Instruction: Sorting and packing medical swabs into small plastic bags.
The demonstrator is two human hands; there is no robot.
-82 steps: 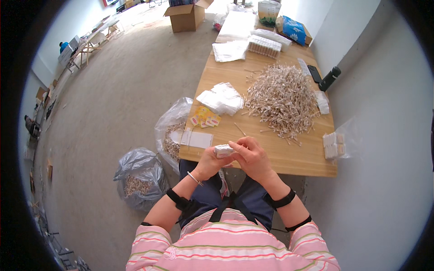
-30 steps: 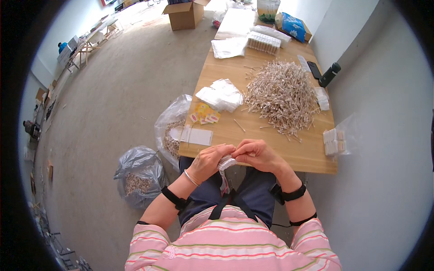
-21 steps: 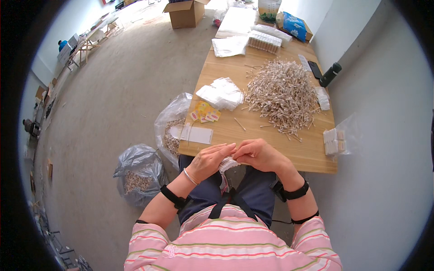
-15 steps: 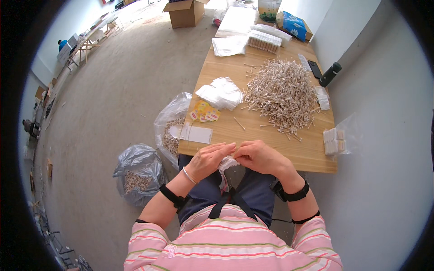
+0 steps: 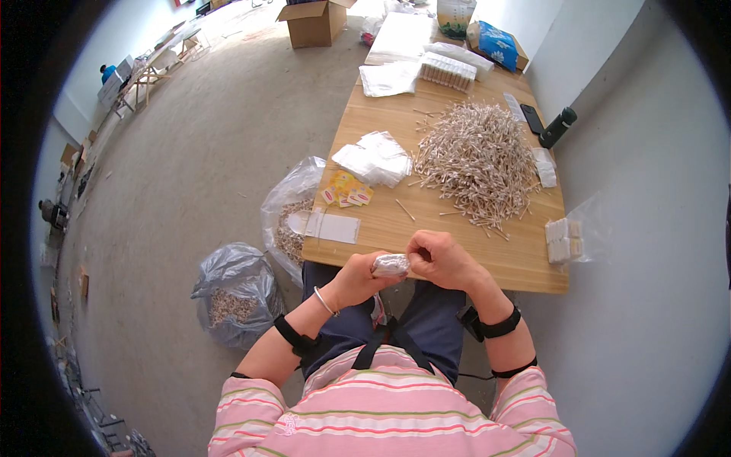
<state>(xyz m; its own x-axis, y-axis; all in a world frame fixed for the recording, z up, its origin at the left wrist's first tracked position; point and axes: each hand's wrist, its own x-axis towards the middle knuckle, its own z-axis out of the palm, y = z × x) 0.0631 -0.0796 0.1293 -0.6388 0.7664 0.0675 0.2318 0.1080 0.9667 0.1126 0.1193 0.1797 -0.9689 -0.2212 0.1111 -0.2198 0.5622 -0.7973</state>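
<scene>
The left hand (image 5: 356,282) is closed around a small, shiny, clear-film packet with white contents (image 5: 391,265), at the near edge of the pale wooden table (image 5: 502,268). The right hand (image 5: 443,259) is curled closed at the packet's right end; whether it pinches film cannot be determined. Advisable: light left pressure, smooth film, and distance from the heaped white-tipped cotton swabs (image 5: 480,167) beyond the grip.
</scene>
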